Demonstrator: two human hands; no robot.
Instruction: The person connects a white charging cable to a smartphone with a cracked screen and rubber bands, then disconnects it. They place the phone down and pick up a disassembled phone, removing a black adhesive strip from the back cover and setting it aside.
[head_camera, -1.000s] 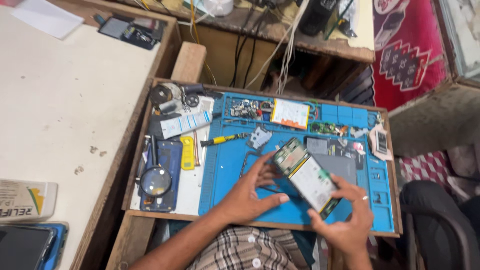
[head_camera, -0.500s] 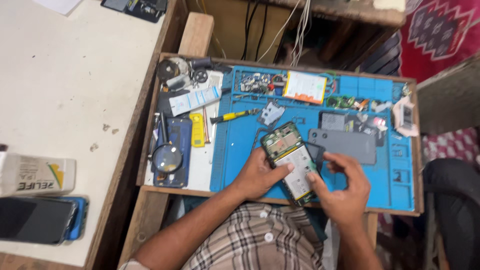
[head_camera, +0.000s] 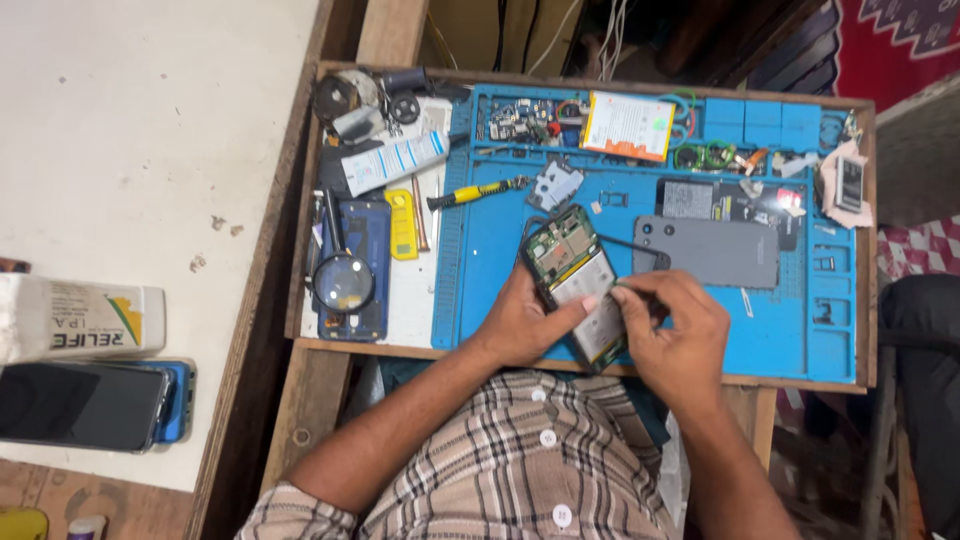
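An opened phone with its circuit board and battery exposed lies tilted on the blue repair mat. My left hand grips its left edge, thumb on the battery. My right hand pinches at the phone's right side with fingertips closed on it; black tweezers reach out above my right hand, and I cannot tell whether it holds them. A grey phone back cover lies just beyond my right hand.
A yellow-handled screwdriver, a loose battery, small parts and a magnifying glass on a dark phone sit in the wooden tray. On the white table to the left lie a box and a phone.
The view has shifted down and closer. My hands have brought the phone nearer the tray's front edge, and my right hand's fingertips have closed onto its right side.
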